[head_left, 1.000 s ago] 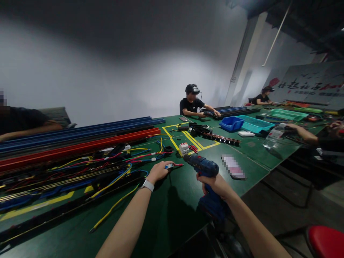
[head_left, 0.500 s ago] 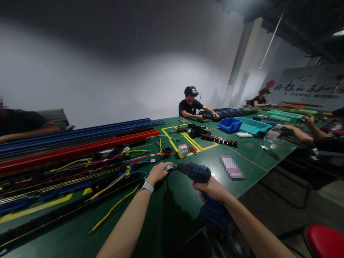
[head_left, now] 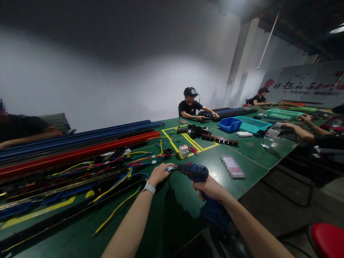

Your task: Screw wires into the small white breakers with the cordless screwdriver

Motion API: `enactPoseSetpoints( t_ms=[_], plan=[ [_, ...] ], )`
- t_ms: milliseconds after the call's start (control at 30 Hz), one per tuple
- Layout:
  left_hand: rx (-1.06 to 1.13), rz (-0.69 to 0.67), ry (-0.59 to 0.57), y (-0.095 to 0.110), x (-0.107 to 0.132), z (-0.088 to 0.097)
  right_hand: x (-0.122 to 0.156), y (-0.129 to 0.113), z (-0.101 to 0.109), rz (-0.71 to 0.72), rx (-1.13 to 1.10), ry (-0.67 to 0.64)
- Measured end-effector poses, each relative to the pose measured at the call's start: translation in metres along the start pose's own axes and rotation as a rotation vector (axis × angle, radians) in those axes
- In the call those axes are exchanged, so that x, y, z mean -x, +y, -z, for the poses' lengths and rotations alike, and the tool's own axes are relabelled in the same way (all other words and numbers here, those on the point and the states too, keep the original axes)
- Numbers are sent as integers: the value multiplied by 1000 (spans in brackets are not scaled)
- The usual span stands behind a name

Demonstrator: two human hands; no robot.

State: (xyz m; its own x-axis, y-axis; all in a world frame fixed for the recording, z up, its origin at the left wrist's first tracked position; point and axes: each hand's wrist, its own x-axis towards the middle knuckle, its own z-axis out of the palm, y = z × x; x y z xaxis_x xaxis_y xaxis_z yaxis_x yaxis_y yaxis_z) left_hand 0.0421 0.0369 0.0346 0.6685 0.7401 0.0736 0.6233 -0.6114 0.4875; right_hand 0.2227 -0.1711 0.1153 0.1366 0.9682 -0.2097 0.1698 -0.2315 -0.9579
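A blue cordless drill (head_left: pixel 194 171) is gripped by its handle in my right hand (head_left: pixel 208 188), its nose pointing left. My left hand (head_left: pixel 159 175), with a watch on the wrist, pinches a small blue and white part (head_left: pixel 170 168) above the table. The drill's bit reaches that part; whether it sits in a screw is too small to tell. Behind my hands stands a white circuit breaker (head_left: pixel 184 151) with red on top, beside short red wires (head_left: pixel 193 151). Left of my left hand lie yellow, blue and red wires (head_left: pixel 118 211).
Long blue rails (head_left: pixel 80 137) and red-orange rails (head_left: pixel 80 154) lie along the left of the green table (head_left: pixel 204 229). A phone (head_left: pixel 232 167) lies right of the drill. Farther back are a blue bin (head_left: pixel 230 124), a teal basket (head_left: pixel 254 126) and a plastic bottle (head_left: pixel 271 135). Co-workers sit around.
The view has shifted slightly. Both hands, the drill and the small part keep nearly the same position against each other.
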Motion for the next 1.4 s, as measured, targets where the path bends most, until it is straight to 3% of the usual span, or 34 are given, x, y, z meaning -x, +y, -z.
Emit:
enactPoseSetpoints(
  t_ms=[1400],
  plan=[
    [29,-3,-18,-6,-5,-4,3,-1,-2,38,51,1]
  ],
)
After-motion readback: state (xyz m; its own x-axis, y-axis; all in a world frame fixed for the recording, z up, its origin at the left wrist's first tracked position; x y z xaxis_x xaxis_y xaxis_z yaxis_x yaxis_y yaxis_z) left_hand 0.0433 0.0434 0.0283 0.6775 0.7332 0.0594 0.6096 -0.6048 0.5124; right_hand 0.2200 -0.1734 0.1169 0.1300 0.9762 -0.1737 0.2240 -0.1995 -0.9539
